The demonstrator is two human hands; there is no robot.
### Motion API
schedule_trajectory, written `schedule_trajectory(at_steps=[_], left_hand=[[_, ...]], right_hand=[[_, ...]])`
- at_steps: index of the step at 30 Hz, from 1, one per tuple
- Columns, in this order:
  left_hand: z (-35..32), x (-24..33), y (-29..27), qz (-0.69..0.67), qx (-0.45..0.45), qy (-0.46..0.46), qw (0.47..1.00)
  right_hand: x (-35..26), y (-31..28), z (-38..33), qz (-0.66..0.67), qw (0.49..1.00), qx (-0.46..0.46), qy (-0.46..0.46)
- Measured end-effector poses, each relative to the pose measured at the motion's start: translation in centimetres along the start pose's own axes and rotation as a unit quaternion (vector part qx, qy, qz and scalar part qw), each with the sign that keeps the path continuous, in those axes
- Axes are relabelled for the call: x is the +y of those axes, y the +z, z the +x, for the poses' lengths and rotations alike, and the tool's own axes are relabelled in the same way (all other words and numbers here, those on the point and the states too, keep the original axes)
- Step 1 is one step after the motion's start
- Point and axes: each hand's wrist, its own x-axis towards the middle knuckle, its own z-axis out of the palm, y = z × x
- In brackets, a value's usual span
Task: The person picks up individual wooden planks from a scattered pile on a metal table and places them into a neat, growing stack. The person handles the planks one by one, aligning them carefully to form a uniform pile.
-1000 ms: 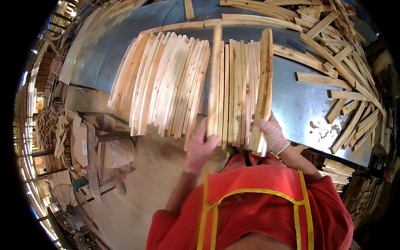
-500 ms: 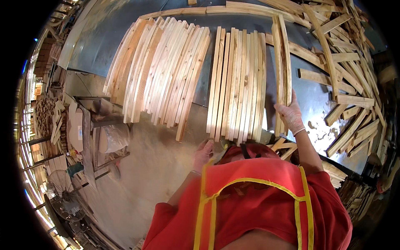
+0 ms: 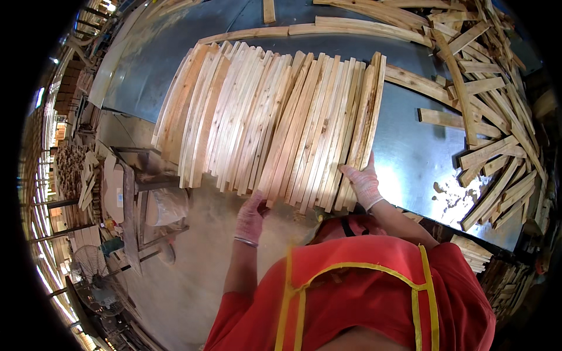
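Across the middle and up toward twelve o'clock, packed side by side: pale wooden slats (image 3: 316, 134), running lengthwise roughly from one o'clock down to seven. Lying on the grey metal table (image 3: 404, 134), in two close groups with hardly any gap between. Uneven at both ends, and slightly fanned in the group toward one o'clock.

At seven o'clock of that group, touching its lower corner: left hand (image 3: 252, 217), in a thin pale glove, with fingers bent at the slat ends. Impossible to tell whether clenched on them or merely pressing. At five o'clock, on the outermost slats: right hand (image 3: 364, 184), gloved alike, clasping with thumb over the top and the other fingers along the outer side, partly hidden.

Beyond the slats at twelve o'clock, also on the table: long strips (image 3: 374, 30) laid end to end. Heaped from one round to three o'clock, crossing at many angles: loose pieces (image 3: 489, 155). At nine o'clock, just off the table: a dark stand (image 3: 152, 184) with translucent plastic (image 3: 170, 207) beside it. At eight, farther out: a fan (image 3: 91, 263) with a round wire guard. Below, toward seven: dusty floor (image 3: 199, 269). At five, along the bottom: a red apron (image 3: 357, 251) edged with yellow.
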Motion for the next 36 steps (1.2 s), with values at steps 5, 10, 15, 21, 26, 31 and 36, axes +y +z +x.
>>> schedule_trajectory(at_steps=[5, 10, 15, 21, 26, 31, 36], left_hand=[[-0.4, 8.2, 4.2, 0.055, -0.138, -0.029, 0.988], [-0.9, 10.5, 6.6, 0.129, -0.12, 0.017, 0.984], [-4.7, 10.3, 7.6, 0.041, -0.167, 0.042, 0.984], [-4.6, 1.3, 16.5, 0.136, -0.227, 0.141, 0.954], [-4.9, -3.6, 22.4, 0.293, -0.277, 0.083, 0.911], [-3.7, -6.3, 25.1, 0.634, -0.309, 0.054, 0.707], [-3.8, -5.0, 25.4, 0.705, -0.306, 0.102, 0.632]], right_hand=[[-2.8, -4.3, -1.3, 0.049, 0.998, -0.028, -0.018], [-3.6, -7.4, -2.7, 0.073, 0.997, -0.034, -0.014], [-6.2, -5.7, -6.0, 0.066, 0.997, -0.043, 0.001], [-8.8, -2.4, -4.9, 0.07, 0.995, -0.059, -0.042], [-9.1, -4.5, -5.1, 0.064, 0.996, 0.0, -0.057], [-4.3, -9.6, -2.1, -0.335, 0.94, 0.046, 0.052], [-3.3, -5.8, -3.1, -0.477, 0.858, 0.181, -0.054]])
